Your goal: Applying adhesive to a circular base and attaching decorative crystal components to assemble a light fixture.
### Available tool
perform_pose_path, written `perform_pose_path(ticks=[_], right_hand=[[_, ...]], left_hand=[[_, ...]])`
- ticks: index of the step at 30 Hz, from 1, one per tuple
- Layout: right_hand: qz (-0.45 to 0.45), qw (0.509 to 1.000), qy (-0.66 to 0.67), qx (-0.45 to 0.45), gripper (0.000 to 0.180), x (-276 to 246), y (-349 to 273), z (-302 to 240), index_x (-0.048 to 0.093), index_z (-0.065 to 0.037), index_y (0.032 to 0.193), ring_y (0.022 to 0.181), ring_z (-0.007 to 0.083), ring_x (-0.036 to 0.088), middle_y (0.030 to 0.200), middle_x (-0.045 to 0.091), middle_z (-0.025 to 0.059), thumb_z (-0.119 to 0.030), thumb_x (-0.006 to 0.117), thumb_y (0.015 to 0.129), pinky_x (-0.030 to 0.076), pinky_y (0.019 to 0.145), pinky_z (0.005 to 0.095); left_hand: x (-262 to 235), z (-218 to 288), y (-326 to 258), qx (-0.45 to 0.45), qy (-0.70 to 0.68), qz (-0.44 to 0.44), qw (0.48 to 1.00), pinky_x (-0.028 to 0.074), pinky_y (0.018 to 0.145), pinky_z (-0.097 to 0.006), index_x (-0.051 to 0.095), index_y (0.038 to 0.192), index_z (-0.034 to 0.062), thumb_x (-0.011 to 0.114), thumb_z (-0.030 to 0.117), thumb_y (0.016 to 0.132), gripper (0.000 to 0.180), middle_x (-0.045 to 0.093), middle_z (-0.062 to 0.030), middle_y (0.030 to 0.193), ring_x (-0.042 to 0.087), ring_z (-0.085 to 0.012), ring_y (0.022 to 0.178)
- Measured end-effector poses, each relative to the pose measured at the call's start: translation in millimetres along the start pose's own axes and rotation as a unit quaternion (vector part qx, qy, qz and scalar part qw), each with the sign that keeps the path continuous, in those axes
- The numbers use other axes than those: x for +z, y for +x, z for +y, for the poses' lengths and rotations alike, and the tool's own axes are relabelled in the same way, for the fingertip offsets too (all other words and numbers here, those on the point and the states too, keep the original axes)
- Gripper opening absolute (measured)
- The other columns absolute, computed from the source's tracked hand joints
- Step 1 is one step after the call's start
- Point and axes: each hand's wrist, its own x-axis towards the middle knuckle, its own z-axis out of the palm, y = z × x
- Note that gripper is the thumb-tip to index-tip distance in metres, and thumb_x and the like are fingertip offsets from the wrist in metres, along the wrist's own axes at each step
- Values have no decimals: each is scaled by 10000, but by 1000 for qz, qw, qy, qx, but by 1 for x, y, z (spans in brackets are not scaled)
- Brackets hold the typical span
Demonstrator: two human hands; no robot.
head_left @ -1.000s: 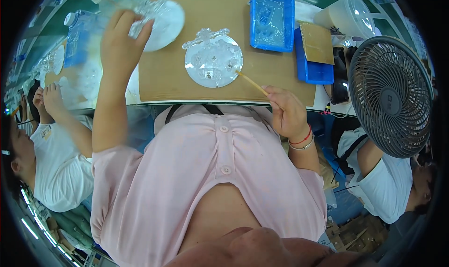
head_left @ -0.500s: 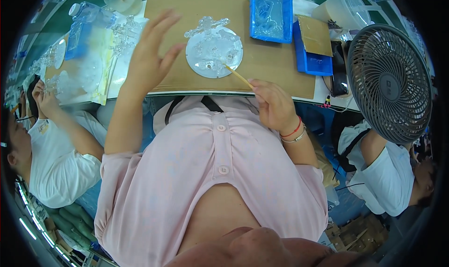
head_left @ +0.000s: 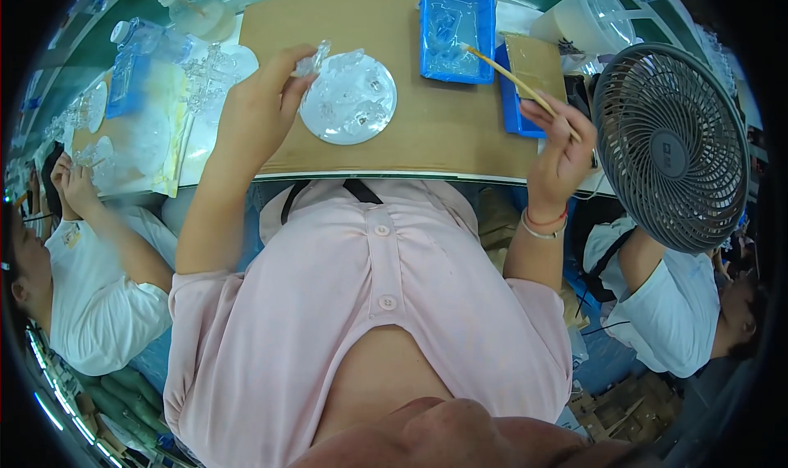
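Observation:
My left hand (head_left: pixel 261 107) rests on the brown board (head_left: pixel 443 127) beside a round clear plastic disc (head_left: pixel 349 100) and pinches a small clear plastic piece (head_left: pixel 310 61) at the disc's upper left edge. My right hand (head_left: pixel 560 144) is raised at the board's right end and grips a thin wooden stick (head_left: pixel 509 76). The stick's far tip reaches into a blue tray (head_left: pixel 456 28) that holds clear parts.
A grey fan (head_left: pixel 675 146) stands right of my right hand. A second blue tray under a cardboard piece (head_left: pixel 533 66), a white tub (head_left: pixel 589 17), and plastic bottles (head_left: pixel 197 9) lie about the board. Stacked clear parts (head_left: pixel 139 123) sit left. Seated co-workers (head_left: pixel 90 279) flank me.
My left hand came back from the left stack and now holds a small clear piece at the disc. My right hand rose and swung the stick's tip from the disc into the blue tray.

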Motion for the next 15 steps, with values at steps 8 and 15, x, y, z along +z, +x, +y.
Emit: perform_pose_path(ticks=[8,15], right_hand=[[-145,961,-235,-20,199,24,19,25,519,38,1102,911,235,675,961,664,183,-120,469,993,547,772,319],[-114,988,-74,-69,181,7,-2,-6,531,27,1075,895,256,674,1019,645,211,-113,450,993,530,788,337]], left_hand=[[6,-6,-10,-27,-89,15,996,526,651,-291,623,1140,99,664,99,863,280,680,-100,928,682,-189,747],[13,-14,-12,-34,-116,36,992,512,659,-269,620,1130,86,665,82,858,276,676,-77,970,657,-162,718]])
